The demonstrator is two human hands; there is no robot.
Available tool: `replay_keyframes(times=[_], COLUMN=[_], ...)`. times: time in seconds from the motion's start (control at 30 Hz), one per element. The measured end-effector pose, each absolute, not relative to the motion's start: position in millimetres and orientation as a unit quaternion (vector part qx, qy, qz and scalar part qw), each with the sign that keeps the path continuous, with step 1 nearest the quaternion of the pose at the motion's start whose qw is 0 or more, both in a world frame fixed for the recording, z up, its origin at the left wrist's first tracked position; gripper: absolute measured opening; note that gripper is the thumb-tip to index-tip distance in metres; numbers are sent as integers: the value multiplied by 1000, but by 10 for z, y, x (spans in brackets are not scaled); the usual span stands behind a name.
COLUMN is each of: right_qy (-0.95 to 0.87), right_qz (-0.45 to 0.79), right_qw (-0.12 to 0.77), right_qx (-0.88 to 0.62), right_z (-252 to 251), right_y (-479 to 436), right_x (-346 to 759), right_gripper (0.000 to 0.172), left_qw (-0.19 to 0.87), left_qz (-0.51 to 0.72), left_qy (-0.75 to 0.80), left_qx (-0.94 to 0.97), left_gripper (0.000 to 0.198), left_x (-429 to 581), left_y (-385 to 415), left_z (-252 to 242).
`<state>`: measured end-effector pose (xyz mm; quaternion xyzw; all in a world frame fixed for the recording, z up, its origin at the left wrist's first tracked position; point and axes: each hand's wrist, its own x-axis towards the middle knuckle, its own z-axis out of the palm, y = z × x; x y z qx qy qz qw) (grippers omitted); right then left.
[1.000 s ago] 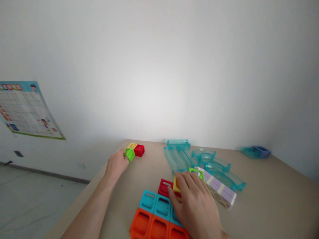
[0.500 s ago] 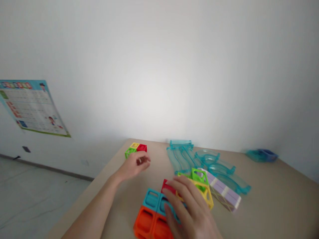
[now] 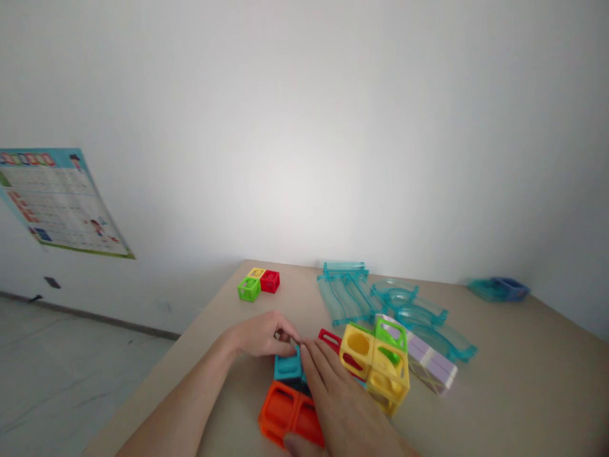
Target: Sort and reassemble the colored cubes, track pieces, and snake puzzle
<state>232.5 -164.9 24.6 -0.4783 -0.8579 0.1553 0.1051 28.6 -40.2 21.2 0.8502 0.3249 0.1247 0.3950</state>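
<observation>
My left hand [image 3: 269, 336] has its fingers and thumb closed on the far left corner of a blue cube block [image 3: 287, 366]. My right hand [image 3: 340, 393] lies across the right side of the blue and orange blocks, fingers pressed together, their tips by the left fingertips. Its thumb presses the near side of the orange cube blocks [image 3: 280, 409]. A dark gap shows between blue and orange. Just right of these fingers sit yellow cube blocks [image 3: 358, 343], a green block [image 3: 391, 332] and a red block [image 3: 330, 339]. My right palm hides part of the blue blocks.
Green, yellow and red cube blocks [image 3: 270, 281] stand at the table's far left. Clear teal track pieces [image 3: 349, 298] lie at the back, beside a purple and white long box [image 3: 431, 365]. A blue container [image 3: 510, 289] sits far right. The table's left edge drops to the floor.
My left hand has come down and right, from in front of the far blocks onto the blue block. My right hand has lowered onto the blocks; a gap now shows between blue and orange.
</observation>
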Motion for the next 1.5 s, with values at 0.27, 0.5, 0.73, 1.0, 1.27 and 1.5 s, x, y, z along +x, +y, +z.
replay_keyframes(times=[0.27,0.5,0.73,1.0,1.27,1.5], right_qy=[-844,-843,-845,-845,-828,-817], right_qz=[151,152,151,145,163,177], right_qw=[108,138,142,164,164,208], right_qx=[-503,-497,-493,-487,-511,-508], right_z=[266,231,261,247,312,342], right_y=[-1661,-1662,-1687,-1681,-1698,-1701], right_x=[2360,2387,2381,2391,2347,2322], right_gripper=[71,68,66,61,67,56], left_qw=[113,7,37,13,397,478], left_qz=[250,296,222,255,141,42], left_qy=[581,681,614,633,359,312], left_qx=[766,670,757,731,833,820], left_gripper=[39,36,22,25,29,37], left_x=[99,28,32,-25,314,467], left_y=[-100,-90,-133,-55,-427,-540], left_z=[125,175,200,131,256,193])
